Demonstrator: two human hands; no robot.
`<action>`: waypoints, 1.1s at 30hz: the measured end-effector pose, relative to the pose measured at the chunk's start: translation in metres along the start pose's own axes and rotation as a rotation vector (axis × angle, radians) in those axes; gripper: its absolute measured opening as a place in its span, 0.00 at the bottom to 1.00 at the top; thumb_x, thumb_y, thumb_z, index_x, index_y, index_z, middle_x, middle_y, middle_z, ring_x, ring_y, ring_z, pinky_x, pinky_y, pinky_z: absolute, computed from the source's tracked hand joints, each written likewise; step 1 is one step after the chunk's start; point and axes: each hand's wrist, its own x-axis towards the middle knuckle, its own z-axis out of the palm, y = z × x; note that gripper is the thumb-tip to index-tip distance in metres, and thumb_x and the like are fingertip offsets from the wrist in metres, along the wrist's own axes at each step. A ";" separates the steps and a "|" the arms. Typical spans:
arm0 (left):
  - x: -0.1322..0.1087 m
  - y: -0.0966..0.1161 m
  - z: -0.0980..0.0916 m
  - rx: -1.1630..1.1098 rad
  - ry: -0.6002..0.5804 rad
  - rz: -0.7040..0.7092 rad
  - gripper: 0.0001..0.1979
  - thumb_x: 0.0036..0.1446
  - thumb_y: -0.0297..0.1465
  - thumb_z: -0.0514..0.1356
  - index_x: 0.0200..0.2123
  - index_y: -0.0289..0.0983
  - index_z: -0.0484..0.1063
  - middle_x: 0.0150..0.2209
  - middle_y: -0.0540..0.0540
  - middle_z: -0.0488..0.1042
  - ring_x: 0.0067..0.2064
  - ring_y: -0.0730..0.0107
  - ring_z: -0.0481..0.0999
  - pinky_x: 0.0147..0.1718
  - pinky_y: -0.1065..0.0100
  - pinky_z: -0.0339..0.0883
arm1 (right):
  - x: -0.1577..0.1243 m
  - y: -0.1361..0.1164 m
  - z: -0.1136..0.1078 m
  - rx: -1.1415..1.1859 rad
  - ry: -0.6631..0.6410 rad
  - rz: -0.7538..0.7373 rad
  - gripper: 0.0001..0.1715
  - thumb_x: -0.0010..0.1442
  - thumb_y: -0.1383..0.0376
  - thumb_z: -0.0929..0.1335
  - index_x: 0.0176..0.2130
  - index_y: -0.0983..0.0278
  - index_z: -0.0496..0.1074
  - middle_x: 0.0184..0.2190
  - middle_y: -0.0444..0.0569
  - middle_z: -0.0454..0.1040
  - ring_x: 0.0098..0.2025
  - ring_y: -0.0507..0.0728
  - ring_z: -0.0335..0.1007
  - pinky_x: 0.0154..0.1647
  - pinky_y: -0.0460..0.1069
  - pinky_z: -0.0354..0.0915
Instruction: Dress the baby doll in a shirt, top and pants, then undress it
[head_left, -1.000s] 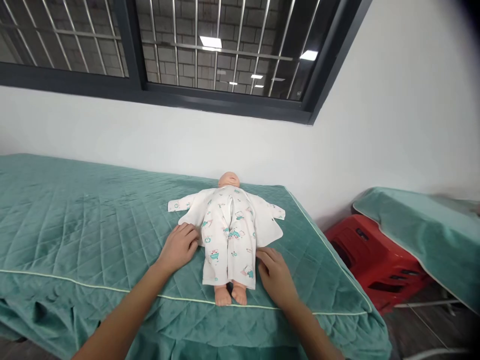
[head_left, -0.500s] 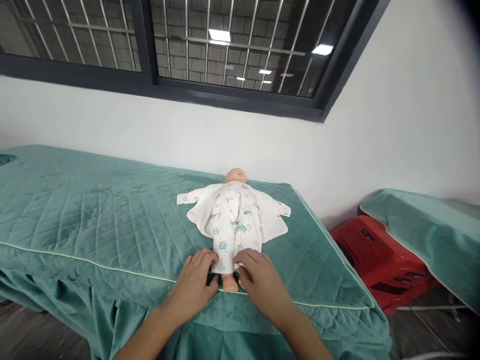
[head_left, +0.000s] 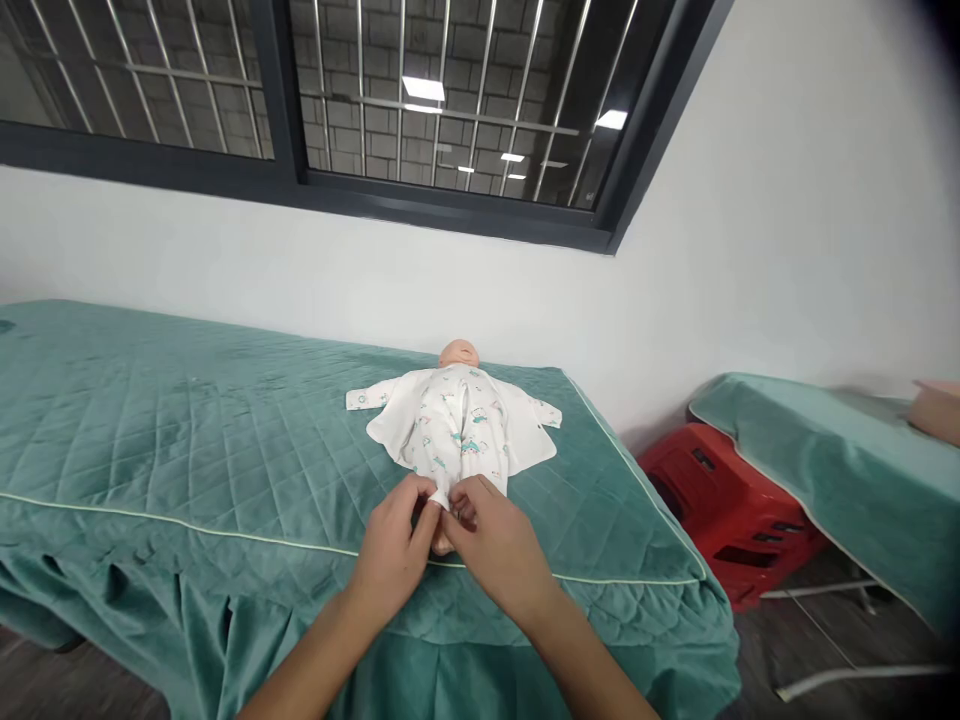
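A baby doll [head_left: 459, 352] lies on its back on the green quilted bed, head toward the wall. It wears a white printed jacket [head_left: 534, 436], spread open at the sides, and white printed trousers [head_left: 480, 440]. My left hand [head_left: 397, 535] pinches the cuff of the trouser leg on the left between thumb and fingers. On the cuff's other side, my right hand [head_left: 495, 545] pinches the same hem, fingers curled. The cuff is gathered up between both hands. Below it a doll's foot [head_left: 441, 543] shows in part; the other foot is hidden behind my right hand.
The green bed cover [head_left: 187, 420] reaches the white wall under a dark-framed barred window [head_left: 450, 215]. Right of the bed are stacked red plastic stools [head_left: 720, 500] and another green-covered bed [head_left: 847, 440]. A brown object [head_left: 937, 410] rests on that bed.
Both hands have come together on the left trouser leg and gathered its cuff, which hung flat before. The view has shifted slightly to the right.
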 end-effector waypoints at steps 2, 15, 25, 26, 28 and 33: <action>-0.002 -0.001 -0.002 -0.022 0.028 0.013 0.11 0.66 0.38 0.51 0.41 0.40 0.70 0.38 0.47 0.74 0.41 0.66 0.73 0.40 0.66 0.65 | 0.003 0.005 0.001 0.039 0.004 0.025 0.01 0.61 0.64 0.67 0.35 0.59 0.69 0.33 0.43 0.73 0.33 0.53 0.70 0.32 0.46 0.60; -0.032 -0.031 0.002 0.004 0.066 -0.047 0.13 0.66 0.40 0.50 0.40 0.40 0.70 0.40 0.45 0.75 0.42 0.64 0.74 0.42 0.64 0.68 | -0.012 0.027 0.006 -0.261 0.025 -0.222 0.06 0.63 0.68 0.65 0.33 0.60 0.70 0.32 0.46 0.72 0.35 0.55 0.67 0.33 0.48 0.59; -0.062 -0.060 0.013 0.164 0.063 -0.069 0.10 0.66 0.37 0.51 0.40 0.40 0.69 0.38 0.44 0.74 0.40 0.62 0.74 0.40 0.61 0.69 | -0.028 0.036 -0.009 -0.179 -0.132 -0.308 0.08 0.66 0.69 0.63 0.36 0.60 0.69 0.36 0.47 0.71 0.39 0.55 0.67 0.39 0.49 0.63; -0.061 -0.056 0.013 0.178 0.094 -0.038 0.09 0.65 0.36 0.51 0.40 0.40 0.69 0.39 0.44 0.74 0.41 0.61 0.74 0.41 0.61 0.69 | -0.029 0.041 -0.011 -0.114 -0.107 -0.289 0.09 0.67 0.70 0.62 0.38 0.60 0.70 0.38 0.48 0.71 0.42 0.56 0.67 0.41 0.50 0.64; -0.054 -0.043 0.012 0.206 0.136 0.053 0.08 0.65 0.34 0.52 0.43 0.40 0.69 0.42 0.42 0.73 0.45 0.60 0.73 0.44 0.59 0.69 | -0.031 0.052 -0.013 -0.010 -0.033 -0.256 0.12 0.66 0.73 0.60 0.42 0.59 0.69 0.42 0.49 0.71 0.46 0.57 0.67 0.46 0.51 0.65; -0.023 -0.002 0.025 0.362 -0.075 0.268 0.09 0.62 0.29 0.55 0.45 0.41 0.70 0.47 0.42 0.72 0.51 0.56 0.69 0.50 0.54 0.66 | -0.034 0.074 -0.005 -0.075 0.018 -0.147 0.15 0.57 0.77 0.64 0.42 0.59 0.67 0.44 0.50 0.70 0.46 0.60 0.66 0.47 0.54 0.65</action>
